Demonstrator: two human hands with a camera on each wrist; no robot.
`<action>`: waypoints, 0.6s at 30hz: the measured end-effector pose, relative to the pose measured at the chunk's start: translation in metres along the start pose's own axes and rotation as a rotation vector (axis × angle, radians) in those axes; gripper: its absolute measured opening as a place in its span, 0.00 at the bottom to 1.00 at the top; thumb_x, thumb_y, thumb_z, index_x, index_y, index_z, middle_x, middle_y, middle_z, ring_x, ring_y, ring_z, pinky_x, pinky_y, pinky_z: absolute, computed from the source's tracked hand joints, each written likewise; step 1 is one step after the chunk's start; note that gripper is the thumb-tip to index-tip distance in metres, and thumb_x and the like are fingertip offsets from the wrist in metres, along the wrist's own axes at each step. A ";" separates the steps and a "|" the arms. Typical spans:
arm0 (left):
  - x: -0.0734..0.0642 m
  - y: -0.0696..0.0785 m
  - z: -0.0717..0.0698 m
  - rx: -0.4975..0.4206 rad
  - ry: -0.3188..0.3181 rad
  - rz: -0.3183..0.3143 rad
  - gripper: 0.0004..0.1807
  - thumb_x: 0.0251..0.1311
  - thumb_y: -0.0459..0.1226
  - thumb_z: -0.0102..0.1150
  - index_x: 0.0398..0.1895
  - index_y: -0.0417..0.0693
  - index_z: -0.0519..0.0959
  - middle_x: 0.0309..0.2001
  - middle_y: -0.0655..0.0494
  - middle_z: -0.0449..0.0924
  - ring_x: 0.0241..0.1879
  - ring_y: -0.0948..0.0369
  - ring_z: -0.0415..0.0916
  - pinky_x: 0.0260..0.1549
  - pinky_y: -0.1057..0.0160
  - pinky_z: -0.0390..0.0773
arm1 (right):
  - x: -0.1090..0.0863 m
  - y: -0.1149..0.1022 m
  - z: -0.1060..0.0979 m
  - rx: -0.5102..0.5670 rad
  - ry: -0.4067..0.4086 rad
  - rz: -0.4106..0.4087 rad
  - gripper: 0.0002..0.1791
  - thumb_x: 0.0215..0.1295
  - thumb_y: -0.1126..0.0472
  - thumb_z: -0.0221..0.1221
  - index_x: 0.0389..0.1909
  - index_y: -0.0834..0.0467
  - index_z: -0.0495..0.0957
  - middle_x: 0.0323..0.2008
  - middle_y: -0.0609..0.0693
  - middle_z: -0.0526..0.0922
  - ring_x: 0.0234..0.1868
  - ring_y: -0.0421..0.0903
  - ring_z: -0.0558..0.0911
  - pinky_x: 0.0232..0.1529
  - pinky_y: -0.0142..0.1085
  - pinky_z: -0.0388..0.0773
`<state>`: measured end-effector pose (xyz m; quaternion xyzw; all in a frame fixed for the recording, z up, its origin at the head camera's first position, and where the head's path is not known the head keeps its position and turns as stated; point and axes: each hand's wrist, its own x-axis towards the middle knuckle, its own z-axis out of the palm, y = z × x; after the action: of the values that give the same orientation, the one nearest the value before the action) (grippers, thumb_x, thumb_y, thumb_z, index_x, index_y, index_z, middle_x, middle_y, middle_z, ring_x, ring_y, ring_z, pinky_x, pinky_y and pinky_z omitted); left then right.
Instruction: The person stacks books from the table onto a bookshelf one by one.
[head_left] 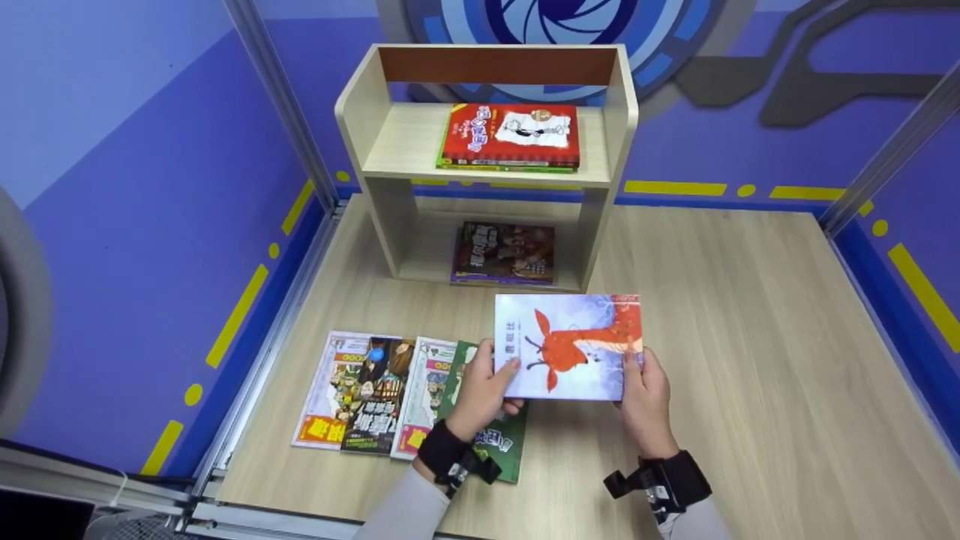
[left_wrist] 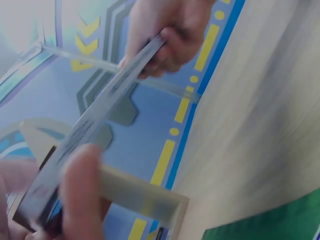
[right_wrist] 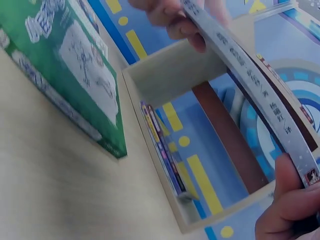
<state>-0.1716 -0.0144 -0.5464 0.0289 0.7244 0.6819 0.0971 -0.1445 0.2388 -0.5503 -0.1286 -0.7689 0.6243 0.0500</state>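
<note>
a: starting at the lower left of the head view, what do you have?

b: i see a row of comic books (head_left: pixel 375 396) lying overlapped on the worktop (head_left: pixel 750 360), and the green book (head_left: pixel 495 439) at its right end sits partly under my left wrist.

a: and the left hand?

b: my left hand (head_left: pixel 484 390) grips the left edge of the fox picture book (head_left: pixel 574 346), thumb on the cover and fingers (head_left: pixel 512 407) curled under it. the book is lifted off the worktop, in the lower middle of the frame, just in front of the shelf unit (head_left: pixel 484 161).

a: right hand?

b: my right hand (head_left: pixel 646 397) grasps the book's right edge the same way. the right wrist view shows the book edge-on, its spine (right_wrist: pixel 260 80) slanting across the upper right.

a: what's on the shelf unit?

b: upper middle of the frame, a red book (head_left: pixel 514 135) lies flat on a green one on the upper shelf. a dark book (head_left: pixel 506 251) lies in the lower compartment.
</note>
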 end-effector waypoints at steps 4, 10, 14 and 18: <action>0.000 -0.003 0.005 0.029 0.071 0.030 0.17 0.80 0.38 0.54 0.64 0.38 0.70 0.35 0.46 0.84 0.15 0.62 0.77 0.15 0.50 0.85 | -0.003 -0.005 0.006 0.027 0.020 -0.006 0.22 0.87 0.55 0.44 0.70 0.65 0.68 0.50 0.63 0.80 0.32 0.40 0.78 0.28 0.29 0.75; 0.000 -0.001 0.006 -0.030 0.314 0.053 0.24 0.73 0.35 0.63 0.68 0.37 0.72 0.39 0.40 0.88 0.21 0.58 0.83 0.23 0.47 0.89 | -0.009 -0.012 0.015 0.102 0.046 -0.121 0.27 0.84 0.65 0.46 0.80 0.62 0.61 0.70 0.65 0.75 0.56 0.42 0.83 0.45 0.21 0.82; -0.003 0.007 0.006 -0.045 0.419 0.097 0.31 0.70 0.31 0.64 0.75 0.35 0.70 0.55 0.35 0.87 0.45 0.50 0.90 0.41 0.56 0.92 | -0.014 -0.013 0.020 0.076 0.004 -0.212 0.33 0.83 0.67 0.47 0.84 0.61 0.55 0.81 0.61 0.64 0.76 0.50 0.71 0.64 0.16 0.72; -0.006 0.016 -0.003 0.063 0.326 0.148 0.44 0.66 0.35 0.70 0.82 0.37 0.60 0.69 0.40 0.80 0.60 0.49 0.85 0.57 0.57 0.87 | -0.015 -0.016 0.017 0.017 -0.076 -0.280 0.42 0.79 0.66 0.57 0.86 0.60 0.48 0.83 0.60 0.61 0.77 0.53 0.67 0.66 0.15 0.67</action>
<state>-0.1677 -0.0174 -0.5298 -0.0255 0.7475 0.6597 -0.0731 -0.1365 0.2154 -0.5371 0.0042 -0.7753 0.6222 0.1084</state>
